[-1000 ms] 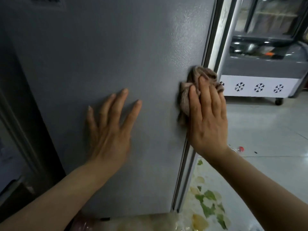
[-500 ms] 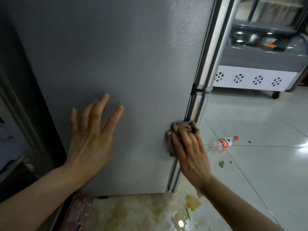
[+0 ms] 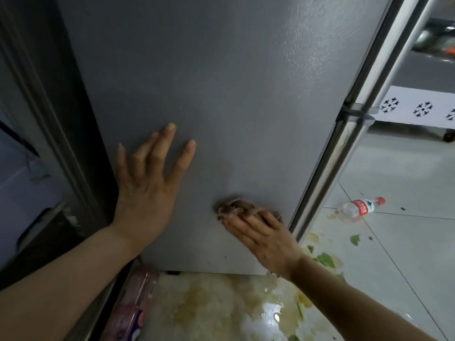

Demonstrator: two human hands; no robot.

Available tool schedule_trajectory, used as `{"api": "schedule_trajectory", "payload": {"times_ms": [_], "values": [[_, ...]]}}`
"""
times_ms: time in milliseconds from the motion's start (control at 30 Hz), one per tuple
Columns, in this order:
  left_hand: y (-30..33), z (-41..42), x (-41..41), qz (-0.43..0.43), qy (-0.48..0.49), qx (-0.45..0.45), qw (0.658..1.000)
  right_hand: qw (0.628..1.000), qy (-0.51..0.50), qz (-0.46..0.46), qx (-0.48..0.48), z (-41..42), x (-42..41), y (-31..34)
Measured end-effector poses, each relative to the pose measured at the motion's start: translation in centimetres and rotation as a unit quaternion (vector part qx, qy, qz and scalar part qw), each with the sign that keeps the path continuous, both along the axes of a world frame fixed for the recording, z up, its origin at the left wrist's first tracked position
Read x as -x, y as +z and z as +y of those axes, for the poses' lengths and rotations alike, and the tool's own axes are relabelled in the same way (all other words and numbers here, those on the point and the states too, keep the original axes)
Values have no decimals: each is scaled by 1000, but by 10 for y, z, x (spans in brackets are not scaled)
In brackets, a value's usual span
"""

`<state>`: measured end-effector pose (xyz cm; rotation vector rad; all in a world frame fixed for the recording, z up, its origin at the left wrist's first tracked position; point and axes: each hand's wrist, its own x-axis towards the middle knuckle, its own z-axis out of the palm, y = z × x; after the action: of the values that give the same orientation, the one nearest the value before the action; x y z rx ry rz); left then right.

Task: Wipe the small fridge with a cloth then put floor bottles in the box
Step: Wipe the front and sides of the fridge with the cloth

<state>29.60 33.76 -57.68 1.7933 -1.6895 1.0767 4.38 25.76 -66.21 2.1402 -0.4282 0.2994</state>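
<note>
Pale floor tiles (image 3: 406, 242) run off to the right, smeared near the appliance with yellowish slush and green scraps. Far left, a dark door frame (image 3: 61, 143) rises out of view, and what lies behind it is too dim to make out. Next comes the grey side panel of the small fridge (image 3: 221, 82), its top cut off. The left hand (image 3: 145, 185) lies flat on that panel, fingers straight and spread, holding nothing. Below it, at the fridge's foot, a pinkish patterned package (image 3: 133, 308) lies half hidden under the forearm; I cannot tell what it is. Lower right on the panel, the right hand (image 3: 266, 238) presses a bunched brownish cloth (image 3: 236, 207) against the metal, fingers laid over it so only its upper edge shows. Beyond the chrome door edge, a clear plastic bottle (image 3: 359, 208) with a red label lies on its side on the tiles. Farther back stands a white cabinet with snowflake marks (image 3: 418, 109), mostly cropped.
</note>
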Motion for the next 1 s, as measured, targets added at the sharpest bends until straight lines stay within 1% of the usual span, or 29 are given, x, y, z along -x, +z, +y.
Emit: {"api": "schedule_trajectory", "payload": {"times_ms": [33,67,100,133,167,233,267,333,400,433,467,500,567,633,667,733,800,833,933,1000], "values": [[2,1,-1,-5,-5,-4,1000,999,-18,29,-2,6,-1,-4],[4,2,-3,-10,-13,-8,1000,999,-26,35,0,9,-4,-3],[6,4,-5,-15,-20,-11,1000,1000,-16,21,9,11,-7,5],[7,7,-7,-17,-23,-10,1000,1000,5,-16,12,11,-11,19],[9,10,-11,-13,-19,-6,1000,997,25,-75,9,9,-17,40],[8,20,-21,8,-1,2,1000,976,62,-209,5,-2,-31,85],[6,24,-29,17,5,2,1000,963,72,-258,9,-7,-40,105],[1,31,-43,30,7,-7,999,943,77,-324,24,-11,-61,124],[-4,32,-54,34,8,-22,999,931,81,-355,8,-7,-79,114],[-6,32,-56,30,11,-25,999,935,83,-345,-3,-4,-84,101],[-8,30,-58,27,12,-25,999,945,86,-315,-11,-2,-87,85],[-9,29,-58,26,11,-25,999,961,87,-261,-18,0,-88,69],[-8,28,-58,26,12,-29,999,989,83,-120,-14,7,-90,41],[-6,29,-59,29,13,-40,999,998,65,-17,-3,17,-91,25],[-4,31,-60,32,11,-48,998,999,49,9,-7,22,-92,22],[1,35,-60,38,-1,-65,997,999,50,15,0,26,-91,32],[5,42,-64,58,-17,-76,995,995,88,-42,-5,24,-91,57],[5,45,-66,77,-23,-81,993,990,104,-98,-19,21,-93,74],[-2,56,-76,139,-33,-116,983,955,112,-271,-35,11,-113,117],[-8,61,-84,163,-37,-146,975,937,107,-331,-25,12,-132,119]]}}
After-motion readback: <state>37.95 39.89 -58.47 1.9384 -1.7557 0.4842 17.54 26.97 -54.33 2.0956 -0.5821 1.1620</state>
